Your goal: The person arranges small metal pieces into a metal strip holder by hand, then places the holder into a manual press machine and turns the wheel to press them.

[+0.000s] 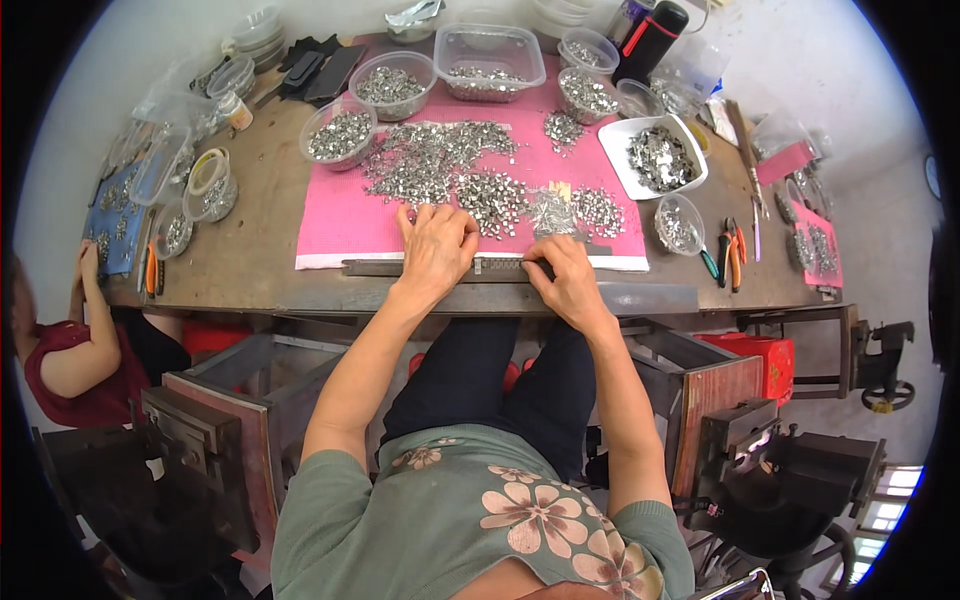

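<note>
The dark bar (495,274) is laid left to right; fingers of the left hand (435,250) are curled, of the right hand (568,280) nearly pinched (any hold is unclear).

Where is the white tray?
In the head view, the white tray sits right of centre, at the right edge of the pink mat, beyond a small clear bowl.
</note>
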Demonstrator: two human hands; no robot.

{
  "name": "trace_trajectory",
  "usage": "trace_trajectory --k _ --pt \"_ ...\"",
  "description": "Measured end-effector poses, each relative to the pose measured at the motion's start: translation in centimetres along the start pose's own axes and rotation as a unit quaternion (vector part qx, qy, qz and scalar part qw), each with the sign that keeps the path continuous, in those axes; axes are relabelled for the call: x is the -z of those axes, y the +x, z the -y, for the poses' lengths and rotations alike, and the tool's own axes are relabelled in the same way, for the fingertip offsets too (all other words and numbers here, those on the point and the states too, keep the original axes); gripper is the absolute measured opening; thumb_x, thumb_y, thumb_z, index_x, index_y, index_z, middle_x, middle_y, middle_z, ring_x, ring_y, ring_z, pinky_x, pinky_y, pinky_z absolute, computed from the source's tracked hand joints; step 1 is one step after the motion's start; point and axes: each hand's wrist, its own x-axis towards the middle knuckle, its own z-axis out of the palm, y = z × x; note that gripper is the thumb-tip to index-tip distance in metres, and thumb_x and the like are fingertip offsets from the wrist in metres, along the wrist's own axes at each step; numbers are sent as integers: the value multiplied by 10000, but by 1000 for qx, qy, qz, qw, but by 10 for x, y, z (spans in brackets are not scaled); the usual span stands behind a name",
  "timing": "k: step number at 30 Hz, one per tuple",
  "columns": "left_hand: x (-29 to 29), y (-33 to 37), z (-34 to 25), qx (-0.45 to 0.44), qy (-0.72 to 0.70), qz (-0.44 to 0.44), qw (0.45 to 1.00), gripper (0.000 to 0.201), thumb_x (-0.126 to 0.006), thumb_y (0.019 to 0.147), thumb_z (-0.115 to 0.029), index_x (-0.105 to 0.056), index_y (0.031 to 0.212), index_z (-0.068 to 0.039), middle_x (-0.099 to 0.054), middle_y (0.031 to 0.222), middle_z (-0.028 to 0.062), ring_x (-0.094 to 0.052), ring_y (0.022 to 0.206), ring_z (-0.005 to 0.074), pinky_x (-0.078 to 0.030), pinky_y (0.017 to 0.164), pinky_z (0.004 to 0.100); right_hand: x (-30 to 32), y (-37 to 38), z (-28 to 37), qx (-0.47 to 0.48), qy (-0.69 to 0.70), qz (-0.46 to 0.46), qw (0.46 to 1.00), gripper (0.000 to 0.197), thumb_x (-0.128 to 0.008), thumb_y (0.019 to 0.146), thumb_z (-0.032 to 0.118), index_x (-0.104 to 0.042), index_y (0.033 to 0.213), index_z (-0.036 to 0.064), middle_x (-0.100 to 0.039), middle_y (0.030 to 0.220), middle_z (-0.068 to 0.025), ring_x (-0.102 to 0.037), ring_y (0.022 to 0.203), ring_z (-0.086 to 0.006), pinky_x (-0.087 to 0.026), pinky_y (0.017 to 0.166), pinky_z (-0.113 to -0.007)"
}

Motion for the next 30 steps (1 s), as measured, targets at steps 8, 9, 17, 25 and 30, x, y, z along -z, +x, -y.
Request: trace_trajectory --k 8,9,17,25,30 --pt "-1 -1 0 -3 5 -2 1000 58 -728 826 -156 -681 847 -127 -610 839 28 -562 921 250 -307 978 533 -6 1 -4 6 38 -60 997 74 -749 847 80 -705 905 69 -632 880 -66 -601 858 -265 -412 772 -410" --pt "-1 -1 0 -8 9 -8 1000 61 -730 824 -155 -681 849 -127 -610 840 28 -562 919 250 -307 978 533 -9 3 -6 6 38 -59 997 74 -749 847 80 -705 905 69 -632 880 -66 -601 858 -265 -412 772 -410" --pt "-1 -2 -2 0 -2 -10 1000 67 -733 824 -160 -682 848 -125 -613 845 23 -565 916 245 -309 975 530 -34 31 -14 -45 -62 -77 994 115 -759 820 130 -681 848 51 -645 800 -74 -626 799 -279 -419 773 -420" --pt "2 -7 -11 -4 -30 -5 1000 71 -740 829 -161 -687 861 -126 -615 837 10 -575 918 232 -296 1019 566 -4 3 -17 -105 63 -72 990 55 -720 853 60 -673 854 31 -631 800 -84 -644 753 -237 -444 756 -385" --pt "-3 -6 -42 -70 -108 -3 992 94 -756 822 -153 -685 881 -136 -628 845 -11 -611 926 208 -249 1112 628 7 -11 -10 -33 4 -68 997 122 -743 821 7 -673 921 0 -660 892 -114 -639 842 -273 -488 790 -374"
